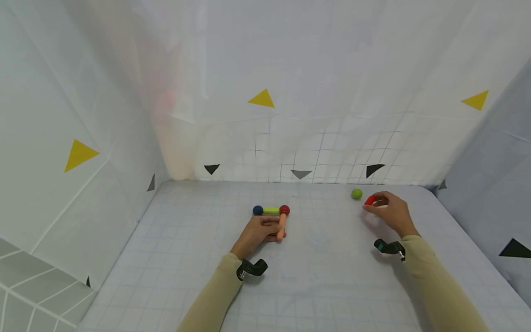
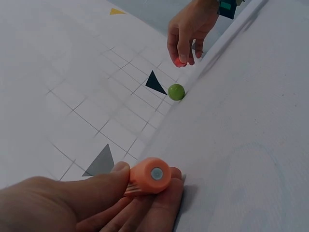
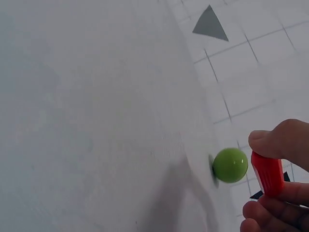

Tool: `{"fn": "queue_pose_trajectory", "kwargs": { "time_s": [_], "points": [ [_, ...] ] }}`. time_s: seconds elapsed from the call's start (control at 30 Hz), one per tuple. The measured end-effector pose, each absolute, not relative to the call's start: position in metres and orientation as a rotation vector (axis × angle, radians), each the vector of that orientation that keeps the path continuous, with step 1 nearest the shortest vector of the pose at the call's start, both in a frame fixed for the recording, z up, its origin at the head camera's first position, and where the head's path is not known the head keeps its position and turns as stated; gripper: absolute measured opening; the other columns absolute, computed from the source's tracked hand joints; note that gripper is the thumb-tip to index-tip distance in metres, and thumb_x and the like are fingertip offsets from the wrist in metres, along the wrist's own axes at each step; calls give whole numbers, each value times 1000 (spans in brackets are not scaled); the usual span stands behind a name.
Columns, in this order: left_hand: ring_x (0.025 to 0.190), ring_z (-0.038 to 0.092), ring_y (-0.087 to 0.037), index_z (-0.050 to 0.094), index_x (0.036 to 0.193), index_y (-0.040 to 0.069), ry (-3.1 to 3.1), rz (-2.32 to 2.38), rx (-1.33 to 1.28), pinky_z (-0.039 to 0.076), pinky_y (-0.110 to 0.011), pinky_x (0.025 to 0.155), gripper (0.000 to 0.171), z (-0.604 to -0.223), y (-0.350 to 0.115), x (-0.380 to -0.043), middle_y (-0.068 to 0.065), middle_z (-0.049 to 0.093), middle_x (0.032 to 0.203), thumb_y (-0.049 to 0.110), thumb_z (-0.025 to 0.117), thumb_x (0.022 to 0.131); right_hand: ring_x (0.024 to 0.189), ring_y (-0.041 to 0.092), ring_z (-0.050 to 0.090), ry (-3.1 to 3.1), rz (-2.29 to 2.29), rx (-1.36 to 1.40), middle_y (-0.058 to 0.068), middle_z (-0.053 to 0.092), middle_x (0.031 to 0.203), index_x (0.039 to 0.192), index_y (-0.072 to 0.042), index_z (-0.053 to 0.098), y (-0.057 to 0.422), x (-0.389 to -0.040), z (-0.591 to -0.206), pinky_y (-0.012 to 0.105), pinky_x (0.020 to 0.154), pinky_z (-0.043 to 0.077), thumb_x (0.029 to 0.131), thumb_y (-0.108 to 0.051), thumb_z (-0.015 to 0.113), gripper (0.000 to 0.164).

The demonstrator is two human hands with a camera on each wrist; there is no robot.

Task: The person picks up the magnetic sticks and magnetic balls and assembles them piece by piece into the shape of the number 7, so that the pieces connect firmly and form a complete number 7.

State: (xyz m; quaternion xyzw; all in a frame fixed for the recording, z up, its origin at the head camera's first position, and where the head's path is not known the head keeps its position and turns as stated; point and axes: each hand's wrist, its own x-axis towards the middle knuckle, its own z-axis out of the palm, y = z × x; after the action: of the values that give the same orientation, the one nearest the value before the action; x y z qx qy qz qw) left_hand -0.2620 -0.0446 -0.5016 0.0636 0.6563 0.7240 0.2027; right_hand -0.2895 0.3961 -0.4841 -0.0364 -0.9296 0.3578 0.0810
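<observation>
My left hand [image 1: 260, 230] pinches an orange magnetic rod [image 1: 281, 227] between thumb and fingers; a silvery disc shows in its end in the left wrist view. The rod's far end meets a dark red ball [image 1: 284, 210]. From that ball a yellow-green rod [image 1: 271, 210] runs left to a dark blue ball [image 1: 257, 210]. Over at the right, my right hand [image 1: 392, 212] holds a short red rod [image 3: 268, 175] between thumb and fingers. Just left of it, a green ball [image 1: 356, 193] sits on the table, apart from the red rod in the head view.
The table [image 1: 323, 276] has a pale cloth with a faint grid. White sheeting [image 1: 332, 69] rises behind it and at both sides, bearing yellow, black and grey triangles. A dark wrist device [image 1: 254, 267] sits on the left wrist, another [image 1: 388, 247] on the right.
</observation>
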Motion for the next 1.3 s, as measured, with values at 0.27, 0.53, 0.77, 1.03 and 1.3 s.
{"fn": "queue_pose_trajectory", "kwargs": {
  "time_s": [0.27,0.53,0.77,1.03,1.3],
  "points": [
    [99,75,-30,65,133,-5,1817,2029,194,61,-34,82,35,-503,-45,-262,-18,74,110,8,70,101,111,41,60,-2711,1056,-50,23,66,119,136,2,58,376,-280,-479,53,85,53,89,-46,83,71],
    [100,75,-31,64,134,-5,1810,2040,211,61,-35,83,36,-505,-45,-263,-21,74,111,9,69,102,108,41,61,-2682,1045,-15,22,66,117,133,0,61,363,-277,-479,55,85,55,90,-44,83,66],
    [99,75,-30,65,132,-5,1817,2040,212,61,-35,83,35,-505,-45,-263,-20,74,109,8,70,101,104,40,64,-2679,1038,15,21,67,115,129,-1,63,348,-273,-476,54,85,57,90,-41,84,60],
    [100,75,-31,64,133,-6,1808,2041,216,61,-34,83,35,-504,-45,-262,-23,73,111,8,70,101,101,38,65,-2643,1035,72,19,69,112,127,-1,65,334,-267,-471,49,84,59,90,-40,84,57],
    [99,75,-30,64,134,-5,1820,2031,203,61,-34,83,36,-502,-45,-262,-22,74,111,9,70,101,102,36,66,-2595,1042,165,14,71,110,127,-3,66,317,-261,-468,20,76,53,89,-36,86,54]
  ]
}}
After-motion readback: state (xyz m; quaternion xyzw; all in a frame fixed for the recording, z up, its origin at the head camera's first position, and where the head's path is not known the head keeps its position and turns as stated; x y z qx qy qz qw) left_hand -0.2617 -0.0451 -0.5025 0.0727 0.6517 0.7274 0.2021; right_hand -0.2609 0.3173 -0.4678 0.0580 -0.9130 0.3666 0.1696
